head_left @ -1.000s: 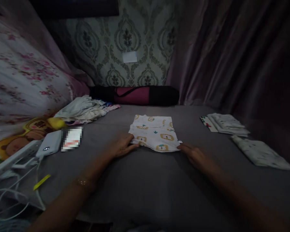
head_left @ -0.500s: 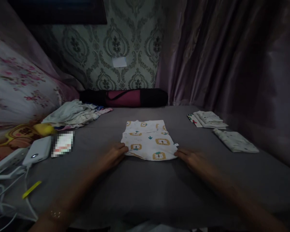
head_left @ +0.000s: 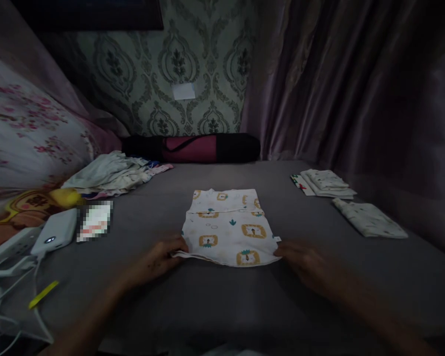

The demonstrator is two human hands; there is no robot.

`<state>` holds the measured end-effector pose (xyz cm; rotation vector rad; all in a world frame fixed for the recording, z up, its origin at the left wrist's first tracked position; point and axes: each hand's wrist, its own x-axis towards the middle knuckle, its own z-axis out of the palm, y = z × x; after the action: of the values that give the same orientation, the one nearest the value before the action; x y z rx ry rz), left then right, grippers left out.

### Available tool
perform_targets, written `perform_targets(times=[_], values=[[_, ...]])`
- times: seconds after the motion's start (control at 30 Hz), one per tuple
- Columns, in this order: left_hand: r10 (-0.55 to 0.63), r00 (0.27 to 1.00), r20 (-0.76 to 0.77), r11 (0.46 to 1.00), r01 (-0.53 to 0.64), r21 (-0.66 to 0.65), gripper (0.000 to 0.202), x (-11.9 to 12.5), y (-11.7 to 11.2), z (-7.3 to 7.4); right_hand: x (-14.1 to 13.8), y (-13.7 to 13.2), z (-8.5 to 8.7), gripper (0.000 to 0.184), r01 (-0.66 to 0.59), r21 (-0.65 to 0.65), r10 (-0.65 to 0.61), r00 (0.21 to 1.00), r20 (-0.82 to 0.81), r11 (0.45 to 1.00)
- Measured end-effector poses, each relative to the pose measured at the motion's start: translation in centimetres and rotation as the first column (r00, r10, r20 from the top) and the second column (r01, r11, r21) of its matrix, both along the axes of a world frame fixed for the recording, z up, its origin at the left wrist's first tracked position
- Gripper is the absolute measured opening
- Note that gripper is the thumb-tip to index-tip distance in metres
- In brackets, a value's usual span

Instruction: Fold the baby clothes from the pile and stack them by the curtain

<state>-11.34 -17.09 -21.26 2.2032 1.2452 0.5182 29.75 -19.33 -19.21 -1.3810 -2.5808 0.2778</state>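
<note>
A small white garment (head_left: 228,227) printed with yellow lion squares lies flat on the grey bed sheet (head_left: 222,301) in front of me. My left hand (head_left: 159,259) pinches its near left corner, fingers closed on the cloth. My right hand (head_left: 306,259) holds the near right corner, by a small tag, fingers curled on the fabric. Both forearms reach in from the bottom of the view.
Folded white clothes (head_left: 328,182) and another folded piece (head_left: 369,220) lie at the right. A loose heap of clothes (head_left: 113,173) sits at the back left. A power bank (head_left: 55,232), cables and a floral pillow (head_left: 29,133) are at the left. A dark rolled bag (head_left: 193,147) lies against the wall.
Both hands have drawn the garment's near edge toward me, so the cloth lies closer and more stretched out. The view has shifted slightly.
</note>
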Motion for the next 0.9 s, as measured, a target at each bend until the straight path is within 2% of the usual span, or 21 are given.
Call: perform_targets(times=[0.07,0.13,0.2,0.3,0.4,0.53,0.67,0.77,0.9], values=[[0.062,0.992,0.109,0.993,-0.05,-0.107,0.019,-0.1,0.7,0.6,0.4,1.4,-0.3,0.032,-0.002,-0.023,-0.001,0.987,-0.158,1.0],[0.182,0.962,0.205,0.974,-0.147,-0.174,0.025,-0.2,1.7,1.1,0.5,2.8,-0.2,0.031,0.04,-0.055,-0.054,0.954,-0.294,0.998],[0.288,0.918,0.272,0.951,-0.241,-0.193,0.032,-0.3,2.9,1.5,0.3,4.4,0.1,0.031,0.12,-0.108,-0.153,0.909,-0.387,0.987],[0.347,0.872,0.345,0.937,-0.307,-0.165,0.038,0.2,5.2,1.8,-0.2,7.1,0.6,0.034,0.213,-0.193,-0.279,0.85,-0.446,0.958],[0.385,0.828,0.407,0.923,-0.354,-0.152,0.041,1.2,7.9,1.9,-0.5,10.2,0.3,0.038,0.238,-0.196,-0.303,0.838,-0.454,0.951],[0.415,0.783,0.464,0.908,-0.386,-0.16,0.042,2.5,11.7,1.4,-0.1,14.2,-1.0,0.038,0.229,-0.077,-0.241,0.88,-0.411,0.97],[0.446,0.763,0.467,0.893,-0.409,-0.186,0.042,3.3,15.1,0.2,0.1,17.3,-1.7,0.039,0.241,0.026,-0.223,0.929,-0.294,0.97],[0.48,0.747,0.459,0.875,-0.444,-0.192,0.042,3.5,16.9,-0.8,-0.3,18.9,-1.7,0.038,0.241,0.069,-0.218,0.947,-0.236,0.968],[0.514,0.727,0.455,0.855,-0.479,-0.201,0.04,3.5,18.5,-2.2,-1.0,20.5,-1.9,0.037,0.234,0.056,-0.218,0.954,-0.208,0.971]])
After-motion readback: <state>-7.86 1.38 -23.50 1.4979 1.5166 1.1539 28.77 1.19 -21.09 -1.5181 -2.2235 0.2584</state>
